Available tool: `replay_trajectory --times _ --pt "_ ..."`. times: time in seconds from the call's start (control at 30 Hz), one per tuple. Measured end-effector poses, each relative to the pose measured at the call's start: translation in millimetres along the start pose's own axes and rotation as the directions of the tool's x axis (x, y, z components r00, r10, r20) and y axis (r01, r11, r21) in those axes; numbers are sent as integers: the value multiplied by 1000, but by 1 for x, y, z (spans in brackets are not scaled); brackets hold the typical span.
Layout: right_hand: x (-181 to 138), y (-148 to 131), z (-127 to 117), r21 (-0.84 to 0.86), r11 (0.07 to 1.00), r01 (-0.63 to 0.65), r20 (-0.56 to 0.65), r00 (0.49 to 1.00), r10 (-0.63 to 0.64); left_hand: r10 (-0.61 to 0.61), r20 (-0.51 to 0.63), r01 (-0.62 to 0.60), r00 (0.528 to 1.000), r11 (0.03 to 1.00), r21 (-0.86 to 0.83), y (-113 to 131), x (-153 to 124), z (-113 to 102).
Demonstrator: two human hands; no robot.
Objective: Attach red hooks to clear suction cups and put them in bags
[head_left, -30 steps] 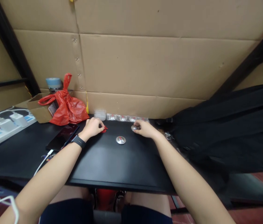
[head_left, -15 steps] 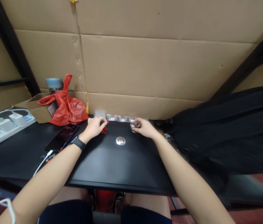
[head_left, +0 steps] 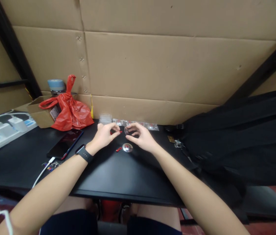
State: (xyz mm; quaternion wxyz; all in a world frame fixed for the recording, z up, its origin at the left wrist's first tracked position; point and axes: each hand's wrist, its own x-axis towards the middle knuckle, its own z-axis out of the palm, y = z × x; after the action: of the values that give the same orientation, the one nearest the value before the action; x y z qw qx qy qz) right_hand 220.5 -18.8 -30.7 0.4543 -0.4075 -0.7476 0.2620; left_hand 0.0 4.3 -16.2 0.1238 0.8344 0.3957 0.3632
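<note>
My left hand (head_left: pixel 106 134) is closed in a pinch on a thin red cord (head_left: pixel 120 132) above the table. Facing it, my right hand (head_left: pixel 141 137) curls its thumb and fingers around a small round disc (head_left: pixel 126 131), tilted on its edge. Below the hands, a silvery disc with a red centre (head_left: pixel 127 148) lies flat on the black table. Touching or close to its left edge is a short red cord loop (head_left: pixel 118 149). Behind the hands runs a row of clear-bagged silvery discs (head_left: pixel 152 126), partly hidden by my fingers.
Clear plastic bags (head_left: pixel 105 118) lie by the cardboard wall. To the left are a red plastic bag (head_left: pixel 73 114), a carton (head_left: pixel 40 112), a phone (head_left: pixel 66 144), keys (head_left: pixel 53 165) and a white power strip (head_left: pixel 10 134). Black fabric (head_left: pixel 238 137) covers the right side.
My right hand has moved left with its disc, close to my left hand. My left hand has shifted slightly right with a red cord. A red loop now shows beside the flat disc.
</note>
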Motion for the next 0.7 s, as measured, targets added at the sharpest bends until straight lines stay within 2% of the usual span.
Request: replay_trajectory --times 0.13,0.27,0.47,0.7 --pt "-2 -10 8 94 995 28 -22 999 -26 90 -33 -95 995 975 -201 14 -3 3" --pt "-5 -17 12 175 983 53 -30 998 -48 73 -48 -85 996 939 -334 20 -5 8" --pt "-6 -21 12 167 983 76 -64 996 -66 2 -98 -36 995 937 -348 21 -7 10" --pt "-5 -22 12 150 981 121 -85 990 -109 26 -94 -57 995 938 -341 24 -7 8"
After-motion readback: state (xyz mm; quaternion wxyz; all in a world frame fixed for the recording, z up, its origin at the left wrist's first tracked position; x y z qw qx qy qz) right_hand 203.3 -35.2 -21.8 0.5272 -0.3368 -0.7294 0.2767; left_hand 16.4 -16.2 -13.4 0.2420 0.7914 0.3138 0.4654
